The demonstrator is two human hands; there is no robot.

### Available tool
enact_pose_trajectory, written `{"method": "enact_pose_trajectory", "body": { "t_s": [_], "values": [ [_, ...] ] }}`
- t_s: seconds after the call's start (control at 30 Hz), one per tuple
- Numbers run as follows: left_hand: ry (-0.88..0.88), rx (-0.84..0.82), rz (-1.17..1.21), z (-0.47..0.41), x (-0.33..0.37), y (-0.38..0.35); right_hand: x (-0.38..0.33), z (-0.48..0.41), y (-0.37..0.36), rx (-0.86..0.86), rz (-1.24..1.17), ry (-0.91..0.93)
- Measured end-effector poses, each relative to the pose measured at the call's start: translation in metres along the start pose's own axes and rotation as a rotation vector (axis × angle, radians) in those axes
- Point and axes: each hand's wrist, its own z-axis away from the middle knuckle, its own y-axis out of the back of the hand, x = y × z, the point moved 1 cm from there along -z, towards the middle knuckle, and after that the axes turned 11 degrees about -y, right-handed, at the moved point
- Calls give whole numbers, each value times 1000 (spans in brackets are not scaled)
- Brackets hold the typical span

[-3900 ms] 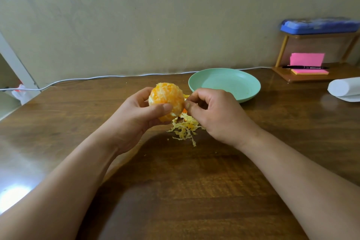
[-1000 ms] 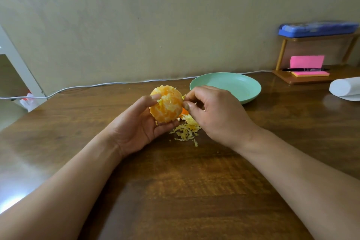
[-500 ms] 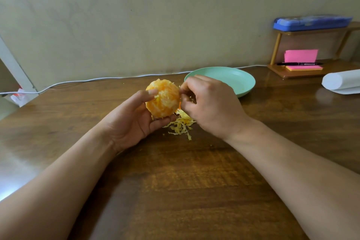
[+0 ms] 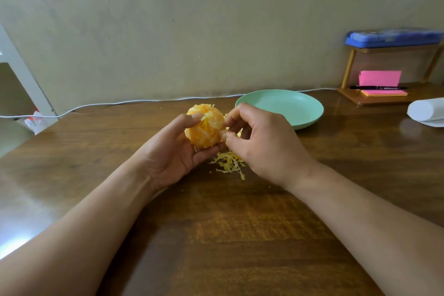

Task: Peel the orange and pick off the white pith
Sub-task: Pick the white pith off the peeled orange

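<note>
A peeled orange, streaked with white pith, is held above the wooden table. My left hand cups it from below and the left, thumb on its upper front. My right hand sits against the orange's right side, thumb and forefinger curled and touching its surface; whether they pinch a strand of pith is unclear. A small heap of pale pith and peel shreds lies on the table just under my right hand.
A mint green plate stands behind my right hand. At the back right are a wooden stand with pink sticky notes, a black pen and a blue case on top, and a white roll. A white cable runs along the wall.
My left hand has turned the orange a little in its grip. My right thumb and forefinger have shifted along the orange's right side. The shred heap is unchanged.
</note>
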Motion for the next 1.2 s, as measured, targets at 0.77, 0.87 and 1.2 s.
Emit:
{"method": "enact_pose_trajectory", "body": {
  "t_s": [0.77,0.87,1.2],
  "values": [
    [-129,119,-192,-2,-7,-13,-3,-7,-4,259,233,200],
    [-106,83,-139,-1,-7,-14,3,-7,-4,221,86,88],
    [-128,130,-165,-1,-3,-9,9,-4,-2,23,-70,-25]
  ]
}}
